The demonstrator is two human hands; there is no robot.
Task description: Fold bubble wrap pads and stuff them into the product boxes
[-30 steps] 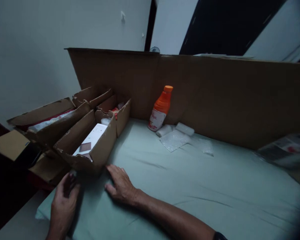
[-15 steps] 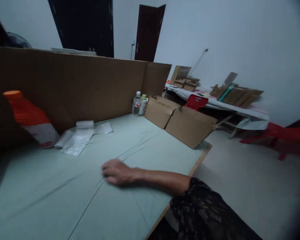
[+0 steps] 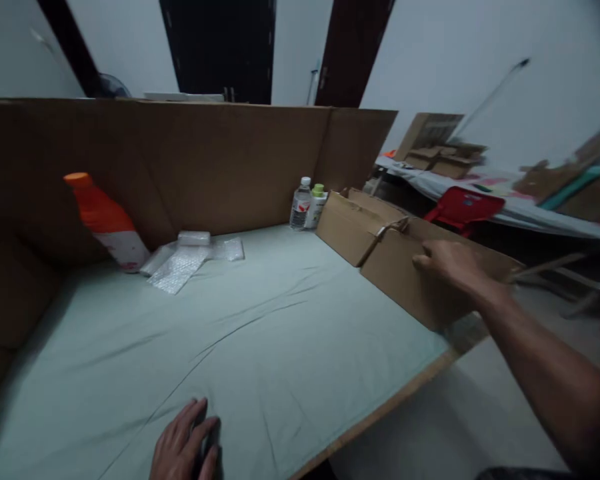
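My right hand (image 3: 450, 261) is at the nearer open cardboard box (image 3: 400, 273) on the right side of the table. Its fingers are curled in, and whatever they may hold is hidden. I cannot tell whether the hand touches the box wall or is just above it. Low in the view, my left hand (image 3: 185, 443) rests on or just over the pale green cloth (image 3: 260, 360), fingers spread. A thin dark line or crease runs across the cloth beyond it.
A cardboard panel (image 3: 230, 167) walls the back. Before it stand an orange-topped bottle (image 3: 107, 223), bubble-wrap pieces (image 3: 183, 263), a clear water bottle (image 3: 301, 205) and a green-capped bottle (image 3: 317, 208). Another open box (image 3: 347, 227) adjoins the nearer one. Beyond is a red chair (image 3: 463, 207).
My right hand has lifted from the middle of the cloth and swung right to the nearer box. My left hand has come into view at the bottom. The camera view has shifted.
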